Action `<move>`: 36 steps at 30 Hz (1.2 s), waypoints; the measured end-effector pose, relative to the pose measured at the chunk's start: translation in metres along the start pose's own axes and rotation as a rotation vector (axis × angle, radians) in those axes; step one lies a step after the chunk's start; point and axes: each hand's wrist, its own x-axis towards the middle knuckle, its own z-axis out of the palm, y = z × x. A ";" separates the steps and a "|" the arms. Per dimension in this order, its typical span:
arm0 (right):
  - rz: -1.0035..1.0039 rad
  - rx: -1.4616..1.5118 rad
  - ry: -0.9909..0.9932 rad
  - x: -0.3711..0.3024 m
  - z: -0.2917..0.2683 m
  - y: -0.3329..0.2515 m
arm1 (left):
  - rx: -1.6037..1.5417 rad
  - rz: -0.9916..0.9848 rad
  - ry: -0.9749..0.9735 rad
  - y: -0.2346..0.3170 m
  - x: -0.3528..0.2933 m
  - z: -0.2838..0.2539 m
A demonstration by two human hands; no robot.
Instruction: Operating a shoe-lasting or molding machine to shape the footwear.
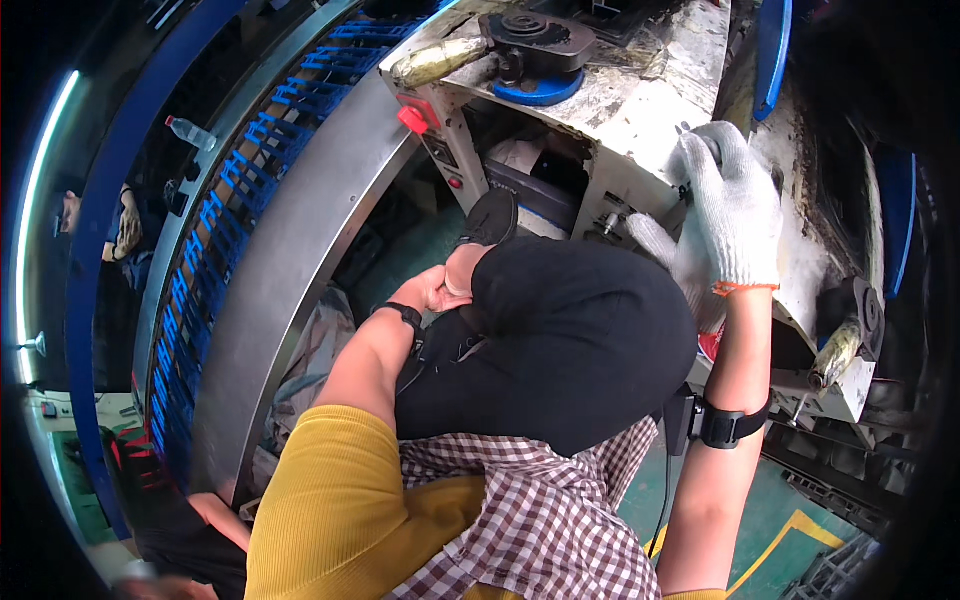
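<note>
My left hand (pixel 432 290) is bare, with a black band on its wrist. Its fingers are closed around my bare ankle (pixel 462 272), just above a black shoe (pixel 489 217). My right hand (pixel 732 190) wears a white knitted glove with an orange cuff. Its fingers curl together beside the white machine's edge (pixel 640 175); what they hold, if anything, is hidden. A second white glove (pixel 655 240) hangs below that hand, between the machine and my raised knee (pixel 620 320); whether the right hand grips it is unclear.
A curved metal guard (pixel 300 230) and a rack of blue clips (pixel 225 200) run along the left. On the machine are a red switch (pixel 412 120) and wrapped handles (pixel 440 62). Another person's arm (pixel 220 520) shows at lower left. Green floor (pixel 745 520) lies at lower right.
</note>
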 end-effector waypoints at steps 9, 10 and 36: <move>0.087 0.019 -0.064 0.001 -0.006 -0.003 | 0.080 0.187 0.083 -0.007 0.035 -0.031; 0.071 0.071 -0.075 0.002 -0.005 -0.004 | 0.109 0.250 0.052 -0.012 0.043 -0.044; -0.011 0.143 0.074 -0.006 -0.013 0.014 | 0.594 0.975 0.226 -0.075 -0.228 0.064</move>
